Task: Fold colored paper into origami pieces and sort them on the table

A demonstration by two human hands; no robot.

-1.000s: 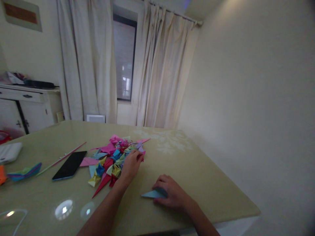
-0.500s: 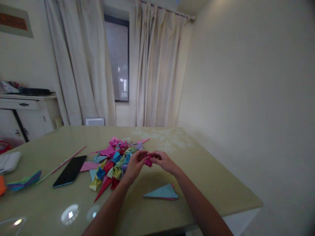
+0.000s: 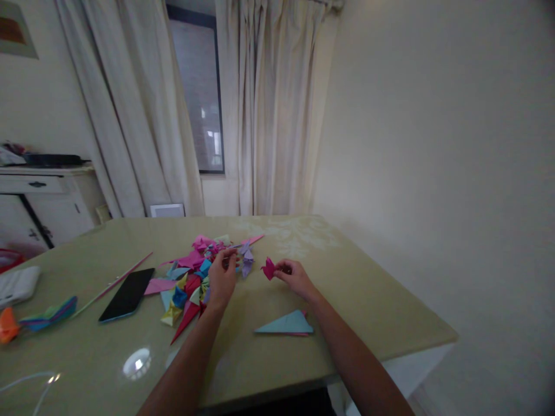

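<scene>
My right hand (image 3: 293,276) pinches a small magenta folded paper piece (image 3: 268,268) just above the table (image 3: 355,306). My left hand (image 3: 222,278) hovers at the right edge of a heap of coloured folded paper pieces (image 3: 195,280), its fingers curled round a lilac folded piece (image 3: 247,263). In front of both hands, a light blue folded triangle (image 3: 286,323) with a pink edge lies flat on the table.
A black phone (image 3: 126,293) and a thin pink stick (image 3: 113,283) lie left of the heap. Further left are stacked coloured papers (image 3: 47,314), an orange piece (image 3: 7,325) and a white object (image 3: 17,283). A white cabinet (image 3: 41,199), curtains and a window stand behind.
My right hand left the blue triangle, met my left hand and took the magenta piece, then moved right. My left hand went back to the heap and now holds a lilac piece.
</scene>
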